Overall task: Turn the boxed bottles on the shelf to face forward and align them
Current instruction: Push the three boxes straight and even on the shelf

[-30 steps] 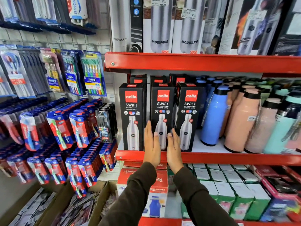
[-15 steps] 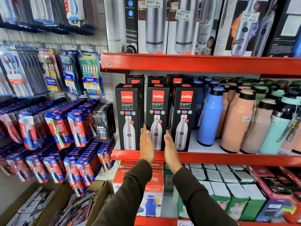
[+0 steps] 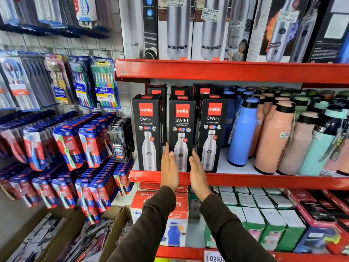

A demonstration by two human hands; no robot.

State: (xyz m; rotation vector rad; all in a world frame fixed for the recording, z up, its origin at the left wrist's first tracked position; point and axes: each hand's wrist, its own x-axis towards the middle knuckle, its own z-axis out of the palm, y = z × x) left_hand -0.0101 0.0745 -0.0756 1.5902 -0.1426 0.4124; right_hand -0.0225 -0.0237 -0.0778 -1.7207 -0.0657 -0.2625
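Three black boxed bottles with red logos stand side by side at the front of the red shelf (image 3: 245, 179), printed faces forward: a left box (image 3: 147, 132), a middle box (image 3: 181, 129) and a right box (image 3: 212, 132). More black boxes stand behind them. My left hand (image 3: 169, 167) lies flat against the lower left side of the middle box. My right hand (image 3: 198, 173) lies flat against its lower right side. Both hands have straight fingers, and the box stands between the palms on the shelf.
Blue, peach and mint loose bottles (image 3: 243, 133) stand right of the boxes. Tall silver-bottle boxes (image 3: 177, 29) fill the shelf above. Toothbrush packs (image 3: 90, 140) hang on the wall panel at left. Small boxes (image 3: 251, 210) fill the shelf below, and a cardboard carton (image 3: 79, 233) sits at lower left.
Both hands stay at the sides of the middle box, shifting slightly down and closer around it. The camera has drifted, so the shelf sits a little further left in view.
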